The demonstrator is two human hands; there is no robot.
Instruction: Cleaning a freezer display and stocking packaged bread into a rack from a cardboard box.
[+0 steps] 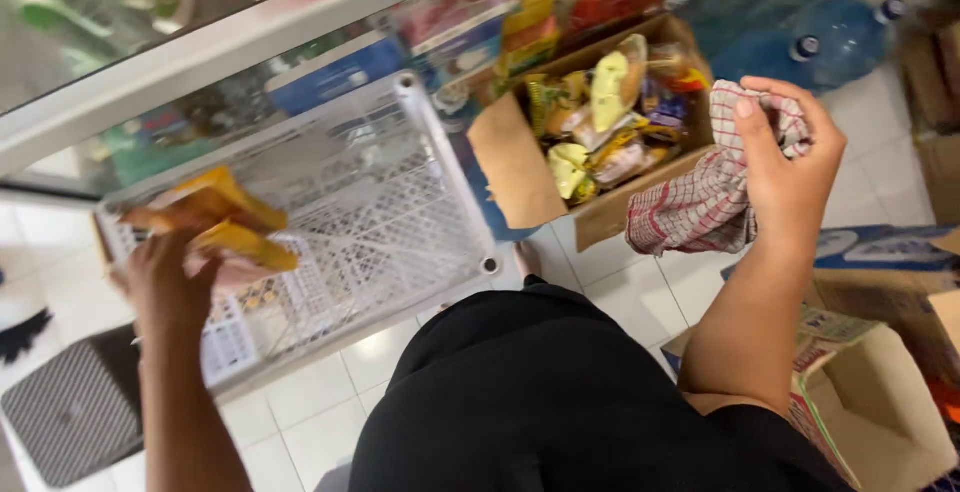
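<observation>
My left hand (pixel 170 277) grips light, crinkly yellow packets (pixel 215 222) by their ends; my right hand (pixel 785 167) bunches a soft checked cloth (pixel 700 202).

- The plastic crate (pixel 370 202) stands on the tiled floor (pixel 310 402), below the shelf edge (pixel 240 47).
- The cardboard box (pixel 520 167) sits on the floor just right of the crate, with snack packets (pixel 605 117) inside it.
- The left hand (pixel 170 287) holds packets (pixel 225 222) over the crate's left end.
- The right hand (pixel 785 167) holds a cloth (pixel 700 202) at the box's right side.
- Water bottles (pixel 820 37) stand behind the box.
- A mat (pixel 75 412) lies on the floor at the crate's near left corner.
</observation>
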